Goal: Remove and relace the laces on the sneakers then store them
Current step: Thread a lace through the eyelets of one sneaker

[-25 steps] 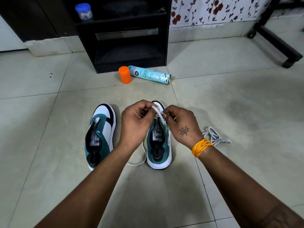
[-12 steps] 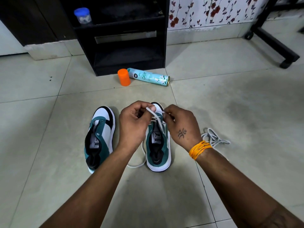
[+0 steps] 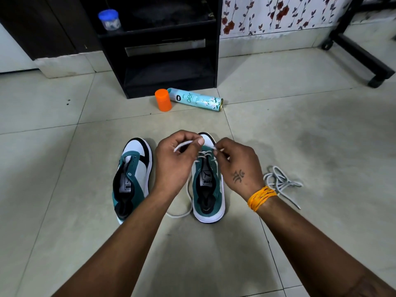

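Two teal, white and black sneakers stand side by side on the tiled floor, toes pointing away. The left sneaker [image 3: 134,179] has no lace. The right sneaker [image 3: 209,189] has a white lace [image 3: 204,155] threaded through its front eyelets. My left hand [image 3: 175,161] pinches one stretch of that lace above the toe, and my right hand [image 3: 237,168] pinches the other end close beside it. A slack length of the lace loops on the floor between the shoes. A second, loose lace [image 3: 280,183] lies bunched on the floor right of my right wrist.
An orange cap [image 3: 163,100] and a pale blue spray can [image 3: 196,99] lying on its side sit ahead of the shoes. Behind them stands a black shelf unit [image 3: 162,48] with a blue-lidded jar [image 3: 109,19]. A black wheeled frame [image 3: 362,50] is at the far right.
My left hand has pulled its lace stretch up and leftwards, away from the eyelets. The right hand stays by the toe. The camera has tilted slightly.
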Motion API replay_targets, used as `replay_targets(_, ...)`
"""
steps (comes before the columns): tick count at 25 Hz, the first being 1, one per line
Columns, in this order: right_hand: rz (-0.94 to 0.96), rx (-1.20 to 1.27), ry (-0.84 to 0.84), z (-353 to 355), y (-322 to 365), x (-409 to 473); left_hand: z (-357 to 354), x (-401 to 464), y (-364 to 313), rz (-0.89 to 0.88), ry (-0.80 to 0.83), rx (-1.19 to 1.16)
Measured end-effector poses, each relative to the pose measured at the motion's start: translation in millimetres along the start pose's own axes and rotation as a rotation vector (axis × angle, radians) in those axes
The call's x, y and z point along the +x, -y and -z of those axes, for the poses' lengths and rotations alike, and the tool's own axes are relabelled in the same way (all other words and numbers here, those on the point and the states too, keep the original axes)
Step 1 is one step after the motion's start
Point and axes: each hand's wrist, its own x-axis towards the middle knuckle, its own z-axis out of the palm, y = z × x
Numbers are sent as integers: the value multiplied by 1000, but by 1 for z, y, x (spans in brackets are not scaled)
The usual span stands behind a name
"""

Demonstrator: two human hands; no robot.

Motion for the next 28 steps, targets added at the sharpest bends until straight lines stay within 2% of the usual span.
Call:
replay_targets(3,-122,-51,-20,0,-9,-5,5,1,5,6,-3,19)
replay_targets(8,44,67,-23,-3,19,-6,1,0,10,8,48,76)
replay_targets(11,-32,53,-107,-4,9,-6,2,3,15,38,85,164)
replay_targets(16,-39,-49,-84,-3,0,-12,9,1,24,-1,32,336)
replay_targets(21,75,51,26,-4,4,-9,7,1,22,32,93,271)
replay_targets(25,45,102,-8,-13,-1,-8,2,-4,25,79,77,207)
replay_targets(28,-40,96,-18,-15,-10,-6,1,-14,39,62,25,451)
